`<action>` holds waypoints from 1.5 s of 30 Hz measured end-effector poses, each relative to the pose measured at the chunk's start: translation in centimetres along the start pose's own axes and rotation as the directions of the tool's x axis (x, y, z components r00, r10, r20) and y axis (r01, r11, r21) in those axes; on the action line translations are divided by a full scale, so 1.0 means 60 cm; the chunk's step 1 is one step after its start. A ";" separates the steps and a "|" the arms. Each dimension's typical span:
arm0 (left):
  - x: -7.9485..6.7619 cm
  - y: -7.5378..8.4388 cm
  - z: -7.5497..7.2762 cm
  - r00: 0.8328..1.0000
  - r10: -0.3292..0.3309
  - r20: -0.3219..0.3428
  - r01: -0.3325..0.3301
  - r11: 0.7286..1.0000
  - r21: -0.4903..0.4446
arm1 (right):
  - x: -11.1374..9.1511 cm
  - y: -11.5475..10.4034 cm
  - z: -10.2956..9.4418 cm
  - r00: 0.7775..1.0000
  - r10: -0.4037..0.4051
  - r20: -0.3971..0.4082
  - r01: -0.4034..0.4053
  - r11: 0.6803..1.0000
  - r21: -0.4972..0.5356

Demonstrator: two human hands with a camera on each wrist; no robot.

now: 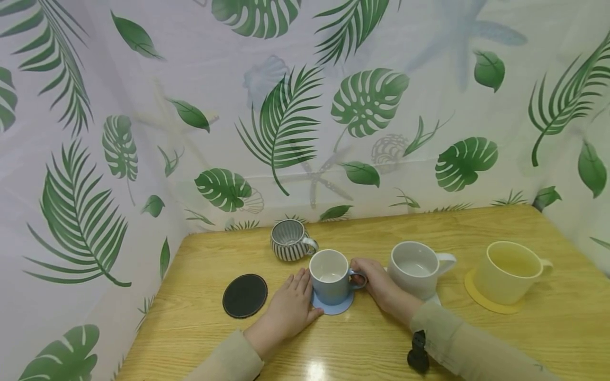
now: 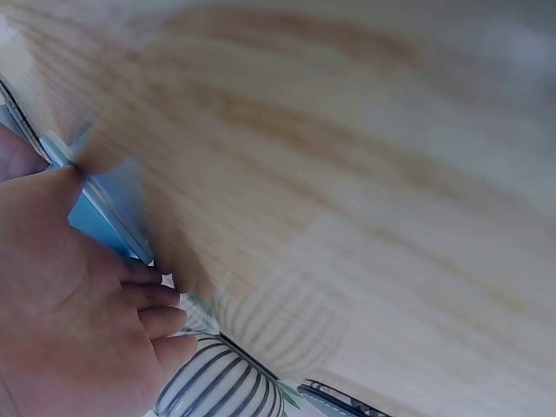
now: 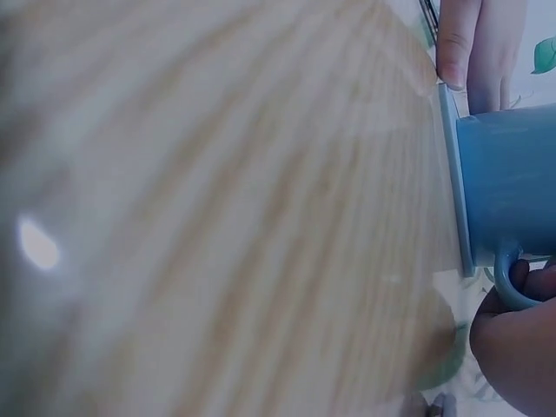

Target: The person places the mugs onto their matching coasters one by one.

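Note:
A blue mug [image 1: 331,280] with a pale inside stands upright on a round light-blue coaster [image 1: 333,307]. My right hand [image 1: 381,286] pinches the mug's handle; in the right wrist view, fingers [image 3: 540,280] pass through the handle loop. My left hand [image 1: 292,307] lies on the table at the left of the coaster, fingers straight and thumb at the coaster's near edge. The left wrist view shows the palm side of the left hand [image 2: 78,287] with the coaster's edge [image 2: 113,213] against it. Just behind stands a striped grey-and-white mug [image 1: 288,243].
A black round coaster [image 1: 245,296] lies left of my left hand. Right of my right hand, a white mug [image 1: 412,272] stands on a white coaster, partly hidden, and a yellow mug [image 1: 502,280] on a yellow coaster [image 1: 481,296]. A leaf-patterned cloth [image 1: 295,53] borders the wooden table [image 1: 200,349].

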State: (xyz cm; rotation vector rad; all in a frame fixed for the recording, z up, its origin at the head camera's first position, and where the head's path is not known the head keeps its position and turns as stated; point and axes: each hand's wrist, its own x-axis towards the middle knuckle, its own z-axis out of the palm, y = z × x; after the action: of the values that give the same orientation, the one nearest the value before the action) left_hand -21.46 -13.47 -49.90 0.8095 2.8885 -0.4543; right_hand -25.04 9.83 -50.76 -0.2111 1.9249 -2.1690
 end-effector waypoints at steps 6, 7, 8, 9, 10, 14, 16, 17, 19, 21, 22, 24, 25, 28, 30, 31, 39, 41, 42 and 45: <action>0.000 0.000 -0.001 1.000 0.003 0.004 -0.003 1.000 0.005 | -0.001 0.000 0.000 1.000 -0.017 0.012 0.017 0.999 -0.030; 0.000 0.000 -0.001 1.000 0.004 0.003 -0.004 1.000 0.008 | -0.002 -0.001 0.000 1.000 -0.016 0.009 0.016 0.999 -0.032; 0.001 0.000 -0.001 1.000 0.005 0.002 -0.005 1.000 0.009 | -0.002 -0.001 0.000 1.000 -0.014 0.007 0.015 0.999 -0.033; 0.001 0.000 -0.001 1.000 0.006 0.001 -0.006 1.000 0.011 | -0.002 -0.001 0.000 1.000 -0.012 0.004 0.012 0.999 -0.030; 0.001 0.001 -0.001 1.000 0.006 0.001 -0.006 1.000 0.012 | -0.003 -0.002 -0.001 1.000 -0.013 0.005 0.013 0.999 -0.030; 0.002 0.001 0.000 1.000 0.004 0.003 -0.004 1.000 0.018 | -0.003 -0.006 -0.003 1.000 -0.013 0.010 0.013 1.000 -0.021; 0.002 0.000 0.000 1.000 0.003 0.003 -0.003 1.000 0.022 | -0.003 -0.010 -0.005 1.000 -0.008 0.015 0.009 1.000 -0.023; 0.002 0.000 0.000 1.000 0.003 0.001 -0.003 1.000 0.026 | -0.003 -0.012 -0.005 1.000 -0.003 0.017 0.004 1.000 -0.026; 0.001 0.000 0.000 1.000 0.004 -0.003 -0.004 0.999 0.031 | -0.002 -0.015 -0.007 1.000 0.004 0.027 -0.003 1.000 -0.029; 0.001 -0.001 -0.001 1.000 0.006 -0.004 -0.006 0.999 0.040 | -0.002 -0.016 -0.010 0.999 0.014 0.036 -0.013 0.999 -0.029; 0.001 0.000 -0.001 1.000 0.007 -0.005 -0.006 0.999 0.043 | -0.001 -0.016 -0.011 0.999 0.013 0.042 -0.012 1.000 -0.028; 0.001 0.000 -0.001 1.000 0.008 -0.004 -0.007 0.999 0.043 | 0.000 -0.016 -0.014 0.999 0.007 0.049 -0.006 1.000 -0.017; 0.001 0.000 -0.002 1.000 0.009 -0.003 -0.009 0.999 0.042 | 0.001 -0.016 -0.014 0.999 0.002 0.052 -0.001 1.000 -0.010; 0.000 -0.002 -0.004 1.000 0.017 -0.007 -0.017 0.999 0.034 | 0.005 -0.019 -0.016 0.998 -0.013 0.063 0.013 1.000 -0.005; 0.000 -0.005 -0.007 0.999 0.028 -0.016 -0.028 0.999 0.032 | 0.007 -0.023 -0.017 0.997 -0.020 0.075 0.021 1.000 -0.010; -0.001 -0.007 -0.009 0.999 0.035 -0.017 -0.035 0.999 0.035 | 0.007 -0.025 -0.017 0.997 -0.020 0.077 0.022 1.000 -0.018; -0.004 -0.025 -0.024 0.997 0.074 -0.023 -0.073 0.997 0.037 | 0.012 -0.042 -0.022 0.996 0.026 0.082 -0.019 0.995 -0.094; -0.005 -0.030 -0.026 0.996 0.082 -0.030 -0.081 0.996 0.032 | 0.013 -0.045 -0.023 0.996 0.041 0.076 -0.033 0.993 -0.110; -0.006 -0.032 -0.027 0.996 0.086 -0.037 -0.085 0.996 0.024 | 0.014 -0.047 -0.023 0.996 0.041 0.078 -0.032 0.992 -0.119; -0.007 -0.039 -0.034 0.994 0.097 -0.053 -0.097 0.995 0.014 | 0.015 -0.055 -0.022 0.996 0.030 0.083 -0.018 0.990 -0.142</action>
State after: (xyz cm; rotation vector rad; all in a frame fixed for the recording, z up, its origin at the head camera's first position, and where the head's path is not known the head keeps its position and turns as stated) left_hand -22.34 -14.95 -47.31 0.9737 2.8815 -0.4464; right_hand -26.51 11.24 -47.70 -0.2982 2.0236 -1.9762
